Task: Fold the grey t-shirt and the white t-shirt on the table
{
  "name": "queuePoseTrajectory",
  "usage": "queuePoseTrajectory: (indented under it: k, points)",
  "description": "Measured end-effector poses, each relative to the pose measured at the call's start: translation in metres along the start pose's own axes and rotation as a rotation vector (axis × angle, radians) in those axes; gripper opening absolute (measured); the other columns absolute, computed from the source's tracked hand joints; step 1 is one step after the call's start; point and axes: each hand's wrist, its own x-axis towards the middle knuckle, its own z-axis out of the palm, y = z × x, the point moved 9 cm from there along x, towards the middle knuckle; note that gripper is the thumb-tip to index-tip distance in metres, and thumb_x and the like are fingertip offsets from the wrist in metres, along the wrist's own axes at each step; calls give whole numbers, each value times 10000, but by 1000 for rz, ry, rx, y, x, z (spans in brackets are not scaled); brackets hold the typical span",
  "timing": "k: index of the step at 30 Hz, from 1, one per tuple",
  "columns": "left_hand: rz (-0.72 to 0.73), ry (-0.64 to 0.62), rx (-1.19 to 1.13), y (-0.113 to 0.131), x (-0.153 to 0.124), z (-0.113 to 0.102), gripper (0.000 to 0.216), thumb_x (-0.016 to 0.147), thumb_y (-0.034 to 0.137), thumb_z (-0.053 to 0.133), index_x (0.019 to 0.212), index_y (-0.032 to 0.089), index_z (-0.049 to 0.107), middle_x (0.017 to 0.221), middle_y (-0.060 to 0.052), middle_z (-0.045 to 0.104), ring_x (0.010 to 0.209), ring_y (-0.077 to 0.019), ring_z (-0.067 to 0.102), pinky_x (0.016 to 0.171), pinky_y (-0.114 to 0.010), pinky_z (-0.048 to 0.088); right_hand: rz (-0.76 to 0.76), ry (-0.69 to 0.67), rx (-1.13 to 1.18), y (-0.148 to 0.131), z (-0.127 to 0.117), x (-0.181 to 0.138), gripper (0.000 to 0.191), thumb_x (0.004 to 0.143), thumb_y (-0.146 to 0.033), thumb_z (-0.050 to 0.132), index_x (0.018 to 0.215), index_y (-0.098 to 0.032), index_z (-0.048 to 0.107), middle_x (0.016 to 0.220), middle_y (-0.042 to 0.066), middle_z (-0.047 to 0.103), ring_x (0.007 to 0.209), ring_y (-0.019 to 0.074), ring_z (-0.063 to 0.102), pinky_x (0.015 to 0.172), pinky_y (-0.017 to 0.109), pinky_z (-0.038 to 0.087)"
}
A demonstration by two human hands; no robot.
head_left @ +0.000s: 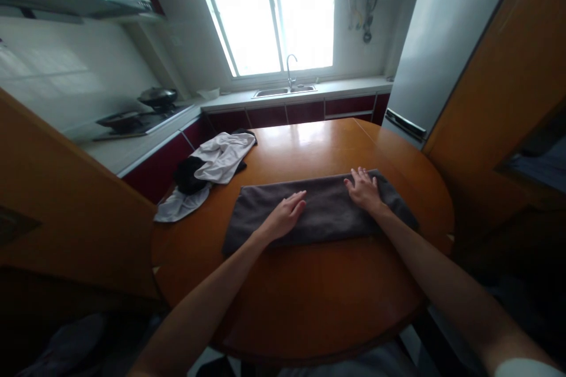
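Note:
A dark grey cloth (327, 212), folded into a long flat rectangle, lies across the wooden table in front of me. My left hand (284, 217) rests on its middle-left part, palm down, with the fingers stretched out toward the right. On the right part of the cloth lies my right hand (363, 189), flat, its fingers spread and pointing to the far edge. Neither hand grips anything. Whether the cloth is a garment or a plain piece of fabric, I cannot tell.
The round wooden table (318, 288) carries a loose heap of white clothes (225, 156) and black clothes (189, 175) at its left. Beyond stand a counter with a sink (285, 91), a stove (145, 121) with pans at left, and a fridge (435, 41) at right.

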Motion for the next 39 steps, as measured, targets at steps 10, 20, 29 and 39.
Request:
queuePoseTrajectory:
  k: [10,20,29,39]
  points:
    - [-280,51,357,-69,-4,-27,594,1059,527,271,1584,260,350,1674,-105,248,1548,-348,185,1195,-673,171,-107,-89,-56,-28,19,-15,649,1050,-481,245,1587,-123,317,1676,164,212,1554,288,146,1218,593,142]
    - [-382,140,368,-89,-6,-40,625,1050,557,231,1591,263,336,1662,-120,281,1538,-364,208,1192,-679,167,-20,-117,-54,-4,22,-6,674,1044,-507,250,1595,-120,297,1683,176,174,1560,292,118,1221,580,120]
    - [-470,170,417,-101,-11,-45,633,1047,548,255,1570,215,387,1647,-161,303,1531,-383,223,1198,-663,166,-20,-38,-7,-8,12,-6,663,1044,-490,257,1582,-110,323,1670,183,222,1551,302,159,1217,585,139]
    - [-297,83,327,-57,-1,-17,608,1048,548,302,1577,256,361,1671,-112,256,1552,-339,173,1202,-661,166,-9,-130,-47,-7,22,-8,691,1042,-520,232,1598,-114,291,1678,181,190,1559,300,120,1221,589,107]
